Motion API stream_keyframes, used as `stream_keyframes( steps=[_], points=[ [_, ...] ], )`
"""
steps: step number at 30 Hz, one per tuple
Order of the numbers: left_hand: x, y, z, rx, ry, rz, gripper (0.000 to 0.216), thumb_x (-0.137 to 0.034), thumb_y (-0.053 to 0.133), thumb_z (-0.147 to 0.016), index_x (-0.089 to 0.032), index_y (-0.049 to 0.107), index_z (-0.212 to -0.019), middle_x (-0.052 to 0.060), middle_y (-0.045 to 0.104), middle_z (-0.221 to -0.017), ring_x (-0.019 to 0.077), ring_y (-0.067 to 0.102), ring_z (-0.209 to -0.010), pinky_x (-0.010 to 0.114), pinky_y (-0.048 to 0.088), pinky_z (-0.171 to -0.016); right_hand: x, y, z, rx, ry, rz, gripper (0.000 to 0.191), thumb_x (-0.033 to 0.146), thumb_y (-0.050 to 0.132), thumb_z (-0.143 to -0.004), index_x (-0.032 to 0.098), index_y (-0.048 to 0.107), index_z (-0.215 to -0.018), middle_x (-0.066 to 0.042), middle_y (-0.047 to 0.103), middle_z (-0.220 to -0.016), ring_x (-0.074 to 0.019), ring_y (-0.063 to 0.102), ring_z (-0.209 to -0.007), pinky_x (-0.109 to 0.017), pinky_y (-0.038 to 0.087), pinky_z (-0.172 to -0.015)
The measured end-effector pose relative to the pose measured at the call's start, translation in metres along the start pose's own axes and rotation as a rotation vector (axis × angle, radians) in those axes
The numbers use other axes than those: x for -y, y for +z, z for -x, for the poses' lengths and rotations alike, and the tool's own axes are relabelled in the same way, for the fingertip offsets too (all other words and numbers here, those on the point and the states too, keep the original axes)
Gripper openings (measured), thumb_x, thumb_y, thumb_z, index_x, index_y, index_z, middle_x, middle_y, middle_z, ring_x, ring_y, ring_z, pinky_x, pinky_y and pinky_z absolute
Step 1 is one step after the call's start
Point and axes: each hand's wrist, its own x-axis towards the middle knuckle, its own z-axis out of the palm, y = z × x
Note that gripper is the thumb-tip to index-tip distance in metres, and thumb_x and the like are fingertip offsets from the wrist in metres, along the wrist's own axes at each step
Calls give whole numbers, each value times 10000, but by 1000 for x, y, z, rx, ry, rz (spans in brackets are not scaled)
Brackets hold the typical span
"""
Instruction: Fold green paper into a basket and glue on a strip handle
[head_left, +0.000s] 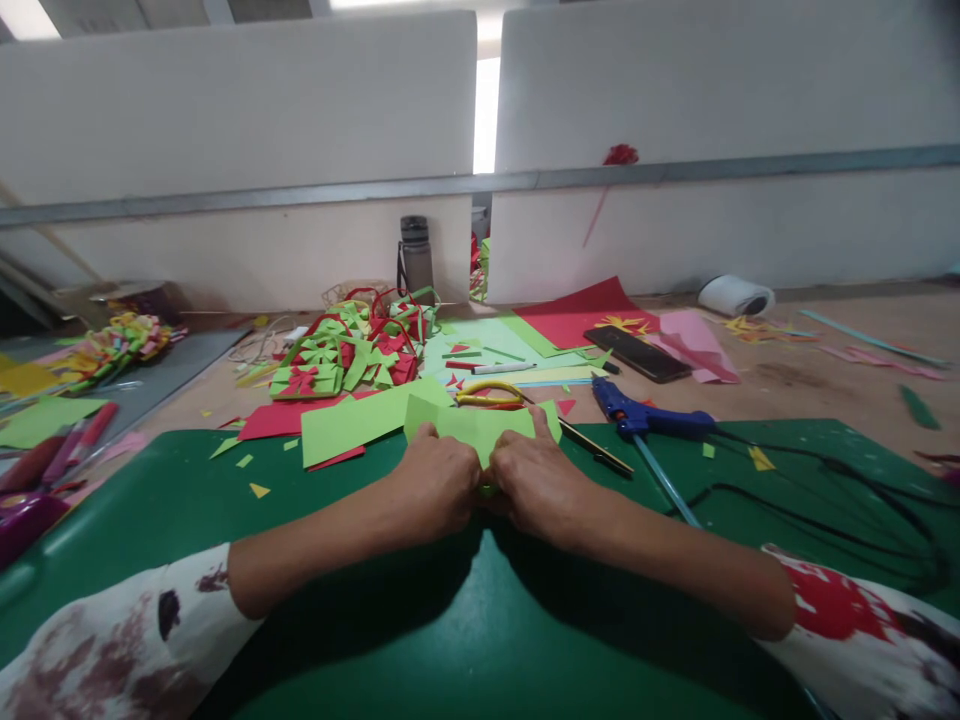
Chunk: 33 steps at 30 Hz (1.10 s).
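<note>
View from the head, looking down on a work surface (825, 380) that is covered near the person by a dark green cutting mat (300, 560). At far left lie red and pink markers (67, 450). Further in is a heap of green and red paper bows (352, 355).

In the middle, the left hand (435, 485) and the right hand (536, 480) sit side by side, knuckles almost touching. Each is pinched shut on the near edge of a folded light green paper (480, 425), thumbs pressed on top. The paper lies on the mat and spreads away from both hands, toward the far side. Its long axis runs left to right, across the forearms. Neither hand is nearer; they grip it evenly either side of its middle.

Just beyond the paper lie yellow-handled scissors (487, 393). To the right are a blue glue gun (645, 415) and, further back, a black phone (637, 352).
</note>
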Motion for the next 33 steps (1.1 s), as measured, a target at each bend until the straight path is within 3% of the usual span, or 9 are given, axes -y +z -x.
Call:
stream_keyframes(
  steps=[7, 16, 26, 33],
  points=[
    [0, 8, -1, -57, -20, -5, 174, -138, 541, -712, -170, 657, -587, 71, 656, -574, 190, 571, -550, 355, 296, -675, -1, -2, 3, 55, -22, 25, 130, 146, 581, -728, 151, 710, -745, -100, 659, -769, -243, 542, -935, -538, 53, -1014],
    [0, 8, -1, -76, -22, 4, 167, -142, 568, -707, -157, 640, -556, 66, 637, -542, 179, 549, -516, 365, 294, -671, -16, -1, 13, 62, -44, 11, 133, 78, 549, -691, 137, 666, -710, -97, 632, -863, -253, 508, -931, -604, 126, -962],
    [0, 7, -1, -45, -25, 5, 176, -160, 573, -724, -153, 654, -568, 86, 657, -573, 211, 580, -559, 375, 297, -674, -24, 0, 16, 44, -44, 22, 119, 57, 560, -652, 137, 646, -674, -74, 614, -834, -223, 492, -918, -530, 133, -980],
    [2, 10, -1, -60, 1, -19, 206, -178, 557, -741, -158, 649, -558, 70, 637, -540, 177, 550, -511, 366, 309, -665, -23, -3, 16, 116, -10, 20, 152, 49, 556, -661, 146, 672, -675, -97, 624, -812, -234, 507, -910, -499, 154, -979]
  ],
)
